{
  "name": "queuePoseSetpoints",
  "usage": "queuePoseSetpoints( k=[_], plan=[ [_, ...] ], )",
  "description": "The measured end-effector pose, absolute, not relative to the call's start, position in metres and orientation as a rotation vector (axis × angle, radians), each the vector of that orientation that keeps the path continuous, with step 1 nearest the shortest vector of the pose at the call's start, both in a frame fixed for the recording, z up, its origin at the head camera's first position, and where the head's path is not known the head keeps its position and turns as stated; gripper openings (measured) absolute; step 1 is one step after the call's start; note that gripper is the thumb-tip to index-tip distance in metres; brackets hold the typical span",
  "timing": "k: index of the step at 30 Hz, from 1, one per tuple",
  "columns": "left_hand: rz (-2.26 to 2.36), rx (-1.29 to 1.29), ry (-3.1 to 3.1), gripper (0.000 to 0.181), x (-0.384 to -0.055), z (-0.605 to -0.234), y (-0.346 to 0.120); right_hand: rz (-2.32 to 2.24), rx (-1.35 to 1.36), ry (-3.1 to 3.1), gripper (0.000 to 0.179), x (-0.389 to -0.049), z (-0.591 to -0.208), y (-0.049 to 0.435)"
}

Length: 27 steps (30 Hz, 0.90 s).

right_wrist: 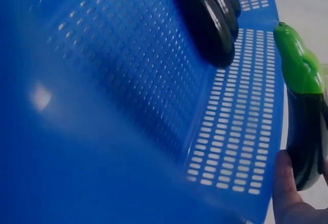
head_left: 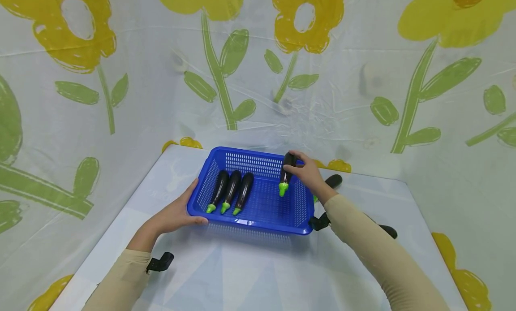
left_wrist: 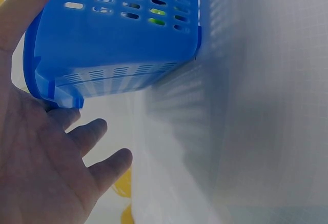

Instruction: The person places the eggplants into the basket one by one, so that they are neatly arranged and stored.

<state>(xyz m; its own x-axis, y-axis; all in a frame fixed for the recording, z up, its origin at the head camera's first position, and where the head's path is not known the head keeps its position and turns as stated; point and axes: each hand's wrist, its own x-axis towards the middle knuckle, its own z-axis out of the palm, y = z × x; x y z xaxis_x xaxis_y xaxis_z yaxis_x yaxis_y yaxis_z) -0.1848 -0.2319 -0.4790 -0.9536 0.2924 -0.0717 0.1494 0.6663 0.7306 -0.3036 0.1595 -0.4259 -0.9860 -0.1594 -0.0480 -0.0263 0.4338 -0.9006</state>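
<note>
My right hand [head_left: 307, 170] pinches a dark eggplant [head_left: 285, 170] with a bright green stem end, which hangs stem-down over the right part of a blue plastic basket [head_left: 258, 228]. In the right wrist view this eggplant [right_wrist: 306, 126] appears beside the perforated basket wall, with fingertips at its blunt end. Three more eggplants [head_left: 232, 192] lie side by side in the left part of the basket, stems toward me. My left hand [head_left: 177, 214] rests against the basket's front-left corner. In the left wrist view, this hand's fingers [left_wrist: 110, 167] are spread and fairly straight beside the rim.
An eggplant [head_left: 334, 181] lies on the table right of the basket, partly hidden by the right arm. Another dark end [head_left: 389, 231] shows past the right sleeve. The white table [head_left: 193, 266] meets a flower-print curtain [head_left: 258, 78] behind.
</note>
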Motion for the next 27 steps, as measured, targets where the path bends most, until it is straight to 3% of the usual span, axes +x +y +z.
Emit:
queuePoseSetpoints(
  k=[27],
  plan=[
    [1.217, 0.377, 2.667, 0.119, -0.185, -0.479, -0.233, -1.384, -0.187, 2.555, 0.06, -0.308, -0.44, 0.113]
  ],
)
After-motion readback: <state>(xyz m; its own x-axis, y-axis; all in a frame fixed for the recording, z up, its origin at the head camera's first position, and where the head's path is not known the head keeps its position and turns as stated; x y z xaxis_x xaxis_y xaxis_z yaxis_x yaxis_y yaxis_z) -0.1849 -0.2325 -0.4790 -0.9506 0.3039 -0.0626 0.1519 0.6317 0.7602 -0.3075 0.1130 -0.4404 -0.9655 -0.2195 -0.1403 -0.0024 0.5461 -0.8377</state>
